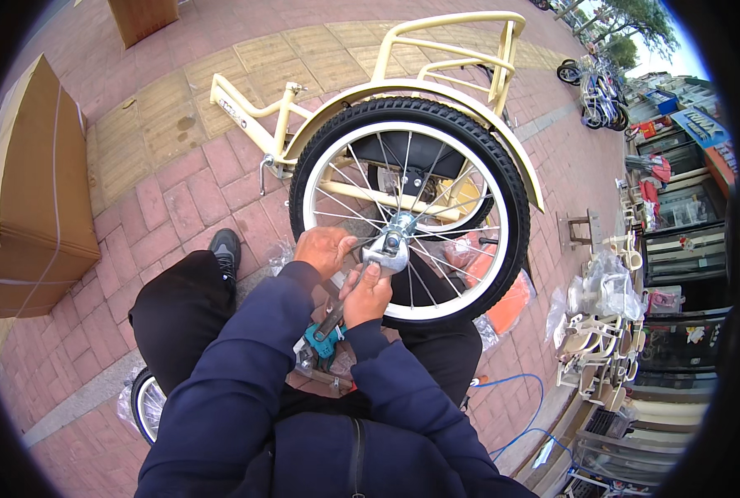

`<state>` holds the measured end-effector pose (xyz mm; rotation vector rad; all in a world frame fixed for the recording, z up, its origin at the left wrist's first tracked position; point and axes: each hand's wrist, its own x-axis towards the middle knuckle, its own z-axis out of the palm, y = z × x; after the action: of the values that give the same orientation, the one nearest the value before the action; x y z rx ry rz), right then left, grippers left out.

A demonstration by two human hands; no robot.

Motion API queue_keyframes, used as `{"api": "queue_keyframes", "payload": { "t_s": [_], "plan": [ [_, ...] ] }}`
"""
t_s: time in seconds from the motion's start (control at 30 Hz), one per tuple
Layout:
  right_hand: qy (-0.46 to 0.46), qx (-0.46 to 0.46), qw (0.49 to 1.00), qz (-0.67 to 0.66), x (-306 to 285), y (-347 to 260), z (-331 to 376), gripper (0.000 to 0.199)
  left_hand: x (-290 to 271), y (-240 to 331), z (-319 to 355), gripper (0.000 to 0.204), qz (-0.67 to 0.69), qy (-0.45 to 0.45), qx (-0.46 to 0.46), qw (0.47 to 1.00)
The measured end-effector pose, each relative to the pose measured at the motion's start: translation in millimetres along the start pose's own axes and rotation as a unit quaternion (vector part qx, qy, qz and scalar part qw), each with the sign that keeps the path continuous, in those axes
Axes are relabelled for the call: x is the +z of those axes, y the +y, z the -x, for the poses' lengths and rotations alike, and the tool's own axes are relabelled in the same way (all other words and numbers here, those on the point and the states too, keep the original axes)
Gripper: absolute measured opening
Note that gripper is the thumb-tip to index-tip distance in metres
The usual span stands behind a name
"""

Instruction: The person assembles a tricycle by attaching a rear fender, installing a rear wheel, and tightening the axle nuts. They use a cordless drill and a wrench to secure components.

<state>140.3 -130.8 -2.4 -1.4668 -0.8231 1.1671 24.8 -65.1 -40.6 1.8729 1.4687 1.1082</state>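
A cream tricycle or cargo-bike frame [283,116] lies in front of me, its large wheel [519,212] facing up with white rim and black tyre. My right hand [367,297] is wrapped round an adjustable wrench [330,322]. The wrench's jaws sit at the nut on the wheel's hub [400,222]. Just left of the wrench head, my left hand [323,251] has its fingers curled closed by the spokes; what they grip, if anything, is hidden. Beneath my hands, between my legs, lies a teal power tool [325,342].
A tall cardboard box [42,199] stands at left, with another box [143,18] farther back. A small wheel [147,405] lies near my left leg. At right are a blue hose [542,390], a small stool [583,228] and a heap of cream parts [602,340].
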Motion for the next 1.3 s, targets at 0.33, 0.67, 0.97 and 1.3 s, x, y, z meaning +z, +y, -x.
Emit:
{"api": "queue_keyframes", "payload": {
  "t_s": [0.33,0.67,0.97,1.3],
  "plan": [
    [-0.049,-0.075,0.947,0.308,-53.5,-32.6,-6.2,0.032,-7.2,-15.2,-10.0,0.035,-0.028,-0.005,0.059,0.998],
    [-0.114,-0.112,0.909,0.385,-62.8,-82.8,-8.3,0.036,0.9,1.9,2.7,0.04,-0.007,-0.028,-0.024,0.999],
    [-0.061,-0.254,0.904,0.338,-67.1,-252.5,-43.1,0.022,72.6,75.0,61.3,0.042,0.211,0.043,-0.263,0.94],
    [-0.193,-0.189,0.778,0.567,-77.3,-355.9,-196.4,0.04,47.7,166.0,57.1,0.029,0.318,-0.15,-0.174,0.92]
  ]
}}
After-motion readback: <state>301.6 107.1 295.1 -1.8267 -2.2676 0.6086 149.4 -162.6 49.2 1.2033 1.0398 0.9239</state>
